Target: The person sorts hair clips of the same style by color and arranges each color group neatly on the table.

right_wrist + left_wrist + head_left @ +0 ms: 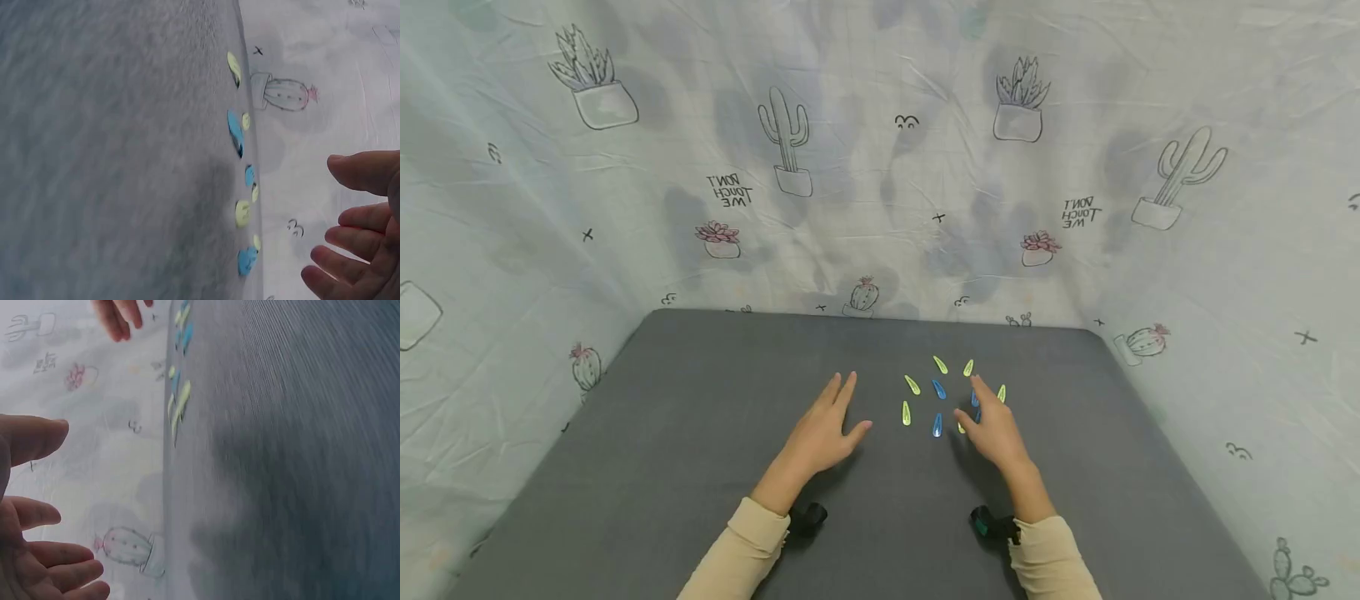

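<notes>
A: Where are the hair clips (939,389) to be found?

B: They are spread in a loose cluster on the grey table (700,400), at about two o'clock from its middle. Blue clips (937,427) are mixed among yellow-green clips (906,414).

A: How is the grip set?

B: The right hand (997,435) is seen at four o'clock from the cluster's middle, thumb and fingers parted, with only air between them. The left hand (820,431) is placed between eight and nine o'clock, well apart from the clips, its fingers likewise spread.

A: Is anything blocked?

B: Two blue clips are partly covered by the right forefinger (987,397) and hand, and a yellow-green one at about six o'clock by the right thumb (967,422). Whether any clip is touched cannot be told from the head view; in the right wrist view the fingers are seen against the backdrop cloth (842,225).

A: And round about?

B: Beyond the far edge, at twelve o'clock, that cloth is printed with potted cacti (786,150) and mirrored lettering (730,191). A black device (809,518) is worn at each wrist, near cream sleeves (737,546).
</notes>
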Demonstrator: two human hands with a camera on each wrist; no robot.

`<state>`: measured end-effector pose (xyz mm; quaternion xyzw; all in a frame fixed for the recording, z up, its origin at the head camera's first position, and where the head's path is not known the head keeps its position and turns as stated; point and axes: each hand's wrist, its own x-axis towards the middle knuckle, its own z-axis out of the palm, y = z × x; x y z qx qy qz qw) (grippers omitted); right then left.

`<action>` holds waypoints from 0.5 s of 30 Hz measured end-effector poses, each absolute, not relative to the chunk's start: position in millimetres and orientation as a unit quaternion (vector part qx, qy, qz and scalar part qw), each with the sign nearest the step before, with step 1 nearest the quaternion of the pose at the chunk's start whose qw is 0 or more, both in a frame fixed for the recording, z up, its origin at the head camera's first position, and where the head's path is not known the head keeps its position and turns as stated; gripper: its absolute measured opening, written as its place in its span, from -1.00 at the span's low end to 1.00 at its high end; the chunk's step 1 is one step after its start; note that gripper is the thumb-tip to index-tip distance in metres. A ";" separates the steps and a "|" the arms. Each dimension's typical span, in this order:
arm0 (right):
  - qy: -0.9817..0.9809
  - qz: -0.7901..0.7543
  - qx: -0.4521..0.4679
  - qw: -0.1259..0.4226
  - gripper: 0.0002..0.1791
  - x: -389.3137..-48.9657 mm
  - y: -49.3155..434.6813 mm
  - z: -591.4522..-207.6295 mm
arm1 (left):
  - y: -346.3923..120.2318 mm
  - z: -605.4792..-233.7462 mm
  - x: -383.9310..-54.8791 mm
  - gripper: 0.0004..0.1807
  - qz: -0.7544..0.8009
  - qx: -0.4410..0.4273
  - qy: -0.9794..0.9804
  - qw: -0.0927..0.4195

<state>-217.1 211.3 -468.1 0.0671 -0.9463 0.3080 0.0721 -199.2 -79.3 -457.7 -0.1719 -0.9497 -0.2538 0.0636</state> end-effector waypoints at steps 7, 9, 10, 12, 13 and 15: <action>-0.935 0.347 0.038 0.067 -0.36 -215.3 225.2 -473.3 | -61.7 -459.2 -201.4 -0.20 -0.345 -0.197 -0.917 0.031; -0.930 0.360 0.032 0.067 -0.40 -215.2 228.3 -475.2 | -56.5 -462.4 -204.0 -0.23 -0.368 -0.207 -0.906 0.030; -0.927 0.367 0.029 0.067 -0.42 -215.2 229.6 -476.4 | -53.9 -464.2 -205.3 -0.24 -0.379 -0.209 -0.901 0.027; -0.922 0.380 0.025 0.068 -0.45 -214.8 231.1 -478.4 | -48.8 -468.2 -207.4 -0.26 -0.400 -0.209 -0.892 0.022; -0.919 0.387 0.023 0.069 -0.48 -214.3 231.4 -479.3 | -46.5 -469.9 -208.1 -0.27 -0.408 -0.209 -0.888 0.021; -0.912 0.402 0.024 0.072 -0.53 -213.3 231.1 -481.2 | -41.8 -474.0 -209.9 -0.31 -0.424 -0.207 -0.881 0.018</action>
